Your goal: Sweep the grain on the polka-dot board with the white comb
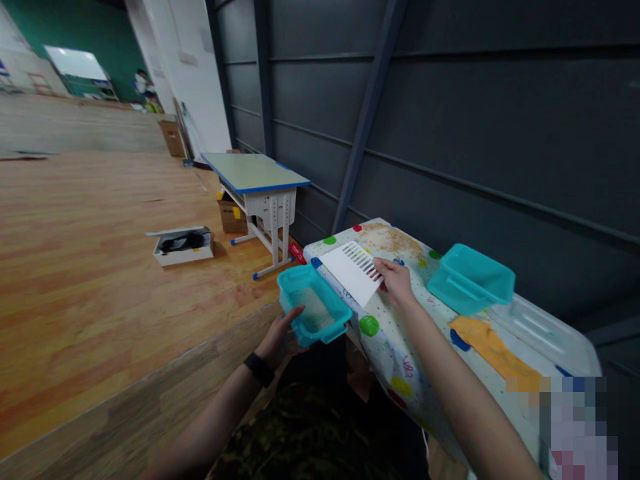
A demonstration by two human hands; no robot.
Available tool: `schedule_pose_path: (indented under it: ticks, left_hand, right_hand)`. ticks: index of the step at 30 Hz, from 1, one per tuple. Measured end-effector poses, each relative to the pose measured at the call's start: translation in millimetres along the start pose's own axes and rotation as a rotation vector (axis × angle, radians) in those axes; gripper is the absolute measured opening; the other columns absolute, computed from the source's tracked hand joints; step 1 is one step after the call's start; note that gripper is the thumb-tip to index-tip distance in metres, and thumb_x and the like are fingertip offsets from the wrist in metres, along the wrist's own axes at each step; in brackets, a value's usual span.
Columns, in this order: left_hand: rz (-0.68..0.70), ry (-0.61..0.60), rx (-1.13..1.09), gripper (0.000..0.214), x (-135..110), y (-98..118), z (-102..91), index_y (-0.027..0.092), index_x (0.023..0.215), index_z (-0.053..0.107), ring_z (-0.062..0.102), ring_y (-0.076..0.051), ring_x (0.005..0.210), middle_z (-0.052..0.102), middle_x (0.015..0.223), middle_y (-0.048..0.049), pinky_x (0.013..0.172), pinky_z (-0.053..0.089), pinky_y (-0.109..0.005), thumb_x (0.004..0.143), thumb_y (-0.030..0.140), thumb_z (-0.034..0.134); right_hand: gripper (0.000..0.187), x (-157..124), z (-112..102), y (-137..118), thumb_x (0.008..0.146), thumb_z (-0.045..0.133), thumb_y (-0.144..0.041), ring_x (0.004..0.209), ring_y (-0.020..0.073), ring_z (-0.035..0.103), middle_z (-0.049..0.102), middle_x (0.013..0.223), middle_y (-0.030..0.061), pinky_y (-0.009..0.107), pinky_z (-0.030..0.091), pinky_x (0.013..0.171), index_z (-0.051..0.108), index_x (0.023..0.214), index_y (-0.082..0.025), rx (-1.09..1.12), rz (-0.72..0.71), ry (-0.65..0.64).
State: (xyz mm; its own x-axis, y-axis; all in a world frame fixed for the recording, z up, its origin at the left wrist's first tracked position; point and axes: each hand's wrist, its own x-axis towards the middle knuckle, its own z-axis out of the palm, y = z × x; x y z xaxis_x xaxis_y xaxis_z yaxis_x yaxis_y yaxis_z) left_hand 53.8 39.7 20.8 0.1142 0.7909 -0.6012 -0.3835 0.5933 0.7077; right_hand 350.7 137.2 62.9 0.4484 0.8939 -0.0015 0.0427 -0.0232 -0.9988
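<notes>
Beside the table (423, 327), a tub (334, 331) partly hides the left hand (280, 341) gripping it; the right hand (396, 280) pinches a card (345, 275)

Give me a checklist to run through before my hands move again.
1. Right hand gripping white card: ok, held at one end.
2. Left hand on nearer teal container: ok, thumb over the rim.
3. That container uncovered: ok, pale grains visible inside.
4. Table free of loose grains: not ok, tan grains lie at its far end.
5. That container's contact with the table edge: cannot tell.
6. Farther teal container's inside bottom: cannot tell, its wall hides it.
</notes>
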Motion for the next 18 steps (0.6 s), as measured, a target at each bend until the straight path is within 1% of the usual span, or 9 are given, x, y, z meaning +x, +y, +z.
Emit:
schedule_pose_path:
  ticks: [3, 8, 9, 11, 14, 16, 18]
  left_hand:
    - [-0.004, -0.003, 0.003, 0.030, -1, 1, 0.3, 0.016, 0.135, 0.075, 0.082, -0.026, 0.068, 0.083, 0.088, -0.0090, 0.056, 0.069, -0.034, 0.111, 0.033, 0.076]
    - [0.010, -0.014, 0.009, 0.030, -2, 1, -0.1, 0.017, 0.136, 0.077, 0.081, -0.026, 0.067, 0.082, 0.084, -0.0066, 0.055, 0.069, -0.033, 0.111, 0.034, 0.073]
    - [0.009, -0.013, 0.011, 0.031, -1, 0, -0.3, 0.016, 0.136, 0.077, 0.082, -0.026, 0.068, 0.083, 0.085, -0.0074, 0.056, 0.069, -0.033, 0.111, 0.034, 0.075]
    - [0.005, -0.011, 0.017, 0.034, -1, 0, -0.6, 0.016, 0.137, 0.076, 0.083, -0.028, 0.070, 0.084, 0.088, -0.0096, 0.057, 0.070, -0.035, 0.109, 0.035, 0.077]
    - [-0.001, -0.009, 0.022, 0.034, 0, 0, -1.2, 0.017, 0.137, 0.076, 0.083, -0.029, 0.071, 0.085, 0.089, -0.0107, 0.059, 0.071, -0.036, 0.109, 0.036, 0.077]
    - [0.002, -0.004, 0.018, 0.032, 0, 0, -2.2, 0.018, 0.137, 0.076, 0.083, -0.028, 0.071, 0.084, 0.088, -0.0096, 0.058, 0.071, -0.035, 0.111, 0.036, 0.075]
    - [0.008, 0.002, 0.007, 0.032, 0, 0, -3.5, 0.018, 0.137, 0.076, 0.083, -0.028, 0.071, 0.084, 0.086, -0.0082, 0.056, 0.070, -0.034, 0.111, 0.036, 0.075]
  right_hand:
    - [0.043, -1, 0, 1, 0.067, 0.099, -0.060, 0.056, 0.0216, 0.066, 0.078, 0.066, 0.0034, 0.031, 0.051, 0.047, 0.091, 0.087, -0.023, 0.006, 0.000, 0.031]
    - [0.047, 2, -1, 6, 0.059, 0.104, -0.057, 0.055, 0.0204, 0.065, 0.079, 0.066, 0.0047, 0.030, 0.047, 0.047, 0.091, 0.085, -0.020, 0.011, 0.023, -0.054]
    - [0.048, 3, 0, 7, 0.059, 0.104, -0.058, 0.056, 0.0203, 0.065, 0.079, 0.067, 0.0048, 0.030, 0.048, 0.047, 0.091, 0.085, -0.019, 0.024, 0.014, -0.046]
    - [0.049, 6, 2, 9, 0.063, 0.102, -0.061, 0.058, 0.0207, 0.066, 0.079, 0.068, 0.0041, 0.032, 0.051, 0.051, 0.091, 0.086, -0.020, 0.041, -0.016, 0.011]
    - [0.047, 11, 8, 12, 0.068, 0.097, -0.062, 0.063, 0.0221, 0.068, 0.079, 0.069, 0.0029, 0.034, 0.055, 0.058, 0.091, 0.090, -0.021, 0.028, -0.047, 0.087]
    - [0.045, 12, 11, 14, 0.066, 0.097, -0.060, 0.063, 0.0226, 0.067, 0.077, 0.067, 0.0028, 0.035, 0.056, 0.060, 0.090, 0.088, -0.021, 0.022, -0.037, 0.067]
    - [0.045, 12, 12, 16, 0.061, 0.100, -0.059, 0.062, 0.0228, 0.066, 0.076, 0.065, 0.0034, 0.037, 0.055, 0.061, 0.088, 0.084, -0.022, 0.033, -0.016, 0.000]
